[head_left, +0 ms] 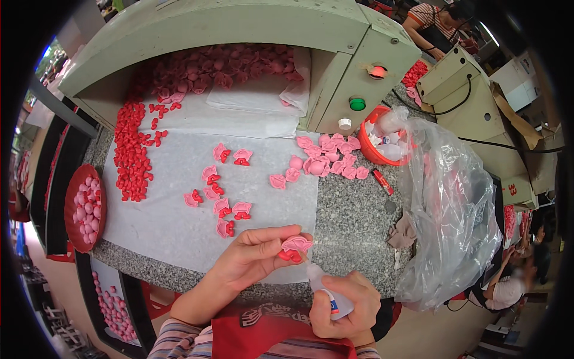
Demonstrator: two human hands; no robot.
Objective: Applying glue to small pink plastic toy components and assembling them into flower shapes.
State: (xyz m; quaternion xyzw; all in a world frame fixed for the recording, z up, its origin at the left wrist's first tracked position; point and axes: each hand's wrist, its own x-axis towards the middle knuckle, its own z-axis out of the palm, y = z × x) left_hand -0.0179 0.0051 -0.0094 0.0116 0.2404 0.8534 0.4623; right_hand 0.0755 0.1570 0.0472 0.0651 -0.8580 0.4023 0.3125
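In my left hand (pixel 242 257), between thumb and fingers, is a small pink moulded piece (pixel 297 243) with a red double-lobed piece (pixel 290 255) at its lower edge. My right hand (pixel 356 308) is wrapped round a white squeeze bottle (pixel 315 274). Its thin nozzle points up at the pink piece, at or very near its edge; actual contact is hard to make out. Beyond my hands, several joined pink-and-red pieces (pixel 241 209) lie on a white sheet (pixel 161 224). Loose pink pieces (pixel 326 157) are piled toward the right.
A pale green machine (pixel 335 60) arches over heaped pink pieces (pixel 209 72). Red pieces (pixel 131 152) lie at left, beside a red bowl (pixel 72 221) of pink balls. An orange basket (pixel 365 140) holds white bottles. Clear plastic (pixel 445 221) drapes the right edge. Another person (pixel 433 24) works at far right.
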